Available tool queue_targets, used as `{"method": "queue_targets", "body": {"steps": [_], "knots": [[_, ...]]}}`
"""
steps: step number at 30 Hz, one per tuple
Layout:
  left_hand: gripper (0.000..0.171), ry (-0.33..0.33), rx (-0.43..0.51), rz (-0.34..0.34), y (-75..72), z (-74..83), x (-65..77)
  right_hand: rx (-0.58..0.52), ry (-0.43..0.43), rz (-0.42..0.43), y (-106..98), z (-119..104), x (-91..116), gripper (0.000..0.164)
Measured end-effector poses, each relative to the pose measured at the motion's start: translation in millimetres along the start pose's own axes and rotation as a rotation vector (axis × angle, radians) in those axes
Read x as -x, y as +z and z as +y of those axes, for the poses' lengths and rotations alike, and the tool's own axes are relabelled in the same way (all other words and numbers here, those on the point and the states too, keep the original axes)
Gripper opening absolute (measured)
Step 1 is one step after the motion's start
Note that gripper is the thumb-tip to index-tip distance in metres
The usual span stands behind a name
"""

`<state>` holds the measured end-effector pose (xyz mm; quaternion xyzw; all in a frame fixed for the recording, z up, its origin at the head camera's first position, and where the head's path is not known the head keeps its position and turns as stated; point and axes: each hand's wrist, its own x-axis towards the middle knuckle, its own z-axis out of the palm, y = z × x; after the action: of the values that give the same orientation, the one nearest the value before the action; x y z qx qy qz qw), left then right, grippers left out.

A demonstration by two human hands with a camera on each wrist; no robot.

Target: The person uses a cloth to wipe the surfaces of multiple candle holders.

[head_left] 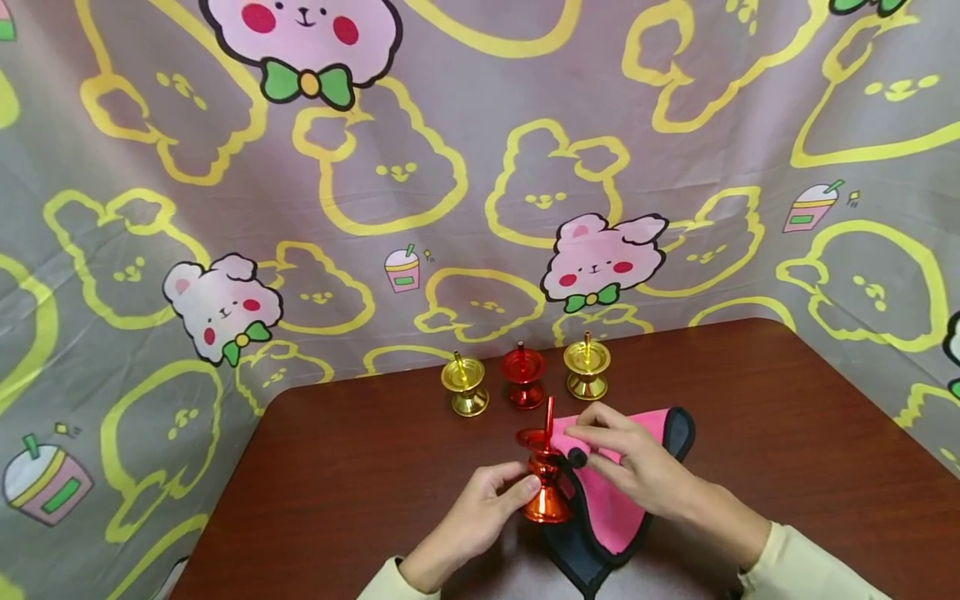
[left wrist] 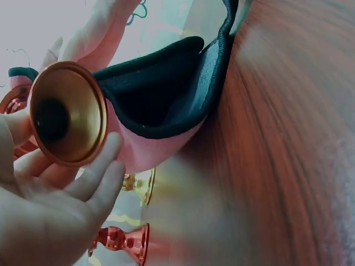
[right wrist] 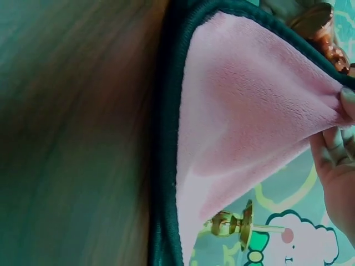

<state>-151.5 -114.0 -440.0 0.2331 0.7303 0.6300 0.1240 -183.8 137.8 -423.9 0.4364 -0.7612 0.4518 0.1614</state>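
Note:
My left hand (head_left: 480,510) grips a shiny red candle holder (head_left: 546,502) by its lower body, upright, its thin spike pointing up. In the left wrist view the holder's hollow underside (left wrist: 83,130) faces the camera, with fingers of the left hand (left wrist: 50,221) around it. My right hand (head_left: 637,458) pinches a fold of a pink plush cloth (head_left: 600,504) with a black edge and dark backing, right at the holder's upper dish. The cloth (right wrist: 244,100) hangs from the right hand's fingers (right wrist: 327,149) down toward the table, partly behind the holder.
At the back of the brown wooden table (head_left: 360,467) stand a gold candle holder (head_left: 469,402), a red one (head_left: 527,395) and another gold one (head_left: 587,385) in a row. A curtain (head_left: 465,192) printed with cartoon bears hangs behind and at both sides.

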Motion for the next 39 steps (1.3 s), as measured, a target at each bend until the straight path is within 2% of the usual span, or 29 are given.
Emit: {"method": "queue_targets", "body": {"steps": [5,10,15,22,26,30,32,34,39], "knots": [[0.027,0.031,-0.058,0.034,1.3,0.7,1.8,0.048,0.017,-0.04,-1.4,-3.4,-1.0,0.051],[0.024,0.046,-0.105,0.068,2.1,2.1,2.1,0.119,-0.047,-0.035,-0.2,-5.6,-3.1,0.055],[0.02,0.05,-0.212,0.139,4.3,4.7,3.4,0.195,-0.092,-0.042,2.5,-9.1,-6.5,0.052],[0.021,0.07,-0.522,0.278,7.5,7.1,3.4,0.312,-0.029,-0.051,11.4,-15.9,-8.9,0.039],[0.017,0.079,-0.695,0.34,8.7,8.0,0.1,0.381,-0.02,-0.027,18.7,-18.3,-10.8,0.033],[0.016,0.094,-0.803,0.369,7.9,9.0,-2.6,0.422,-0.017,-0.002,23.3,-18.4,-12.3,0.027],[0.015,0.091,-0.792,0.359,5.8,8.5,-2.9,0.402,-0.015,0.002,23.7,-16.8,-12.3,0.027],[0.012,0.076,-0.706,0.326,2.1,7.5,-3.0,0.363,-0.024,0.007,22.5,-14.4,-11.5,0.03],[0.022,0.018,-0.291,0.188,-9.9,4.7,-0.8,0.175,-0.069,0.037,16.4,-6.6,-7.8,0.045]]}}
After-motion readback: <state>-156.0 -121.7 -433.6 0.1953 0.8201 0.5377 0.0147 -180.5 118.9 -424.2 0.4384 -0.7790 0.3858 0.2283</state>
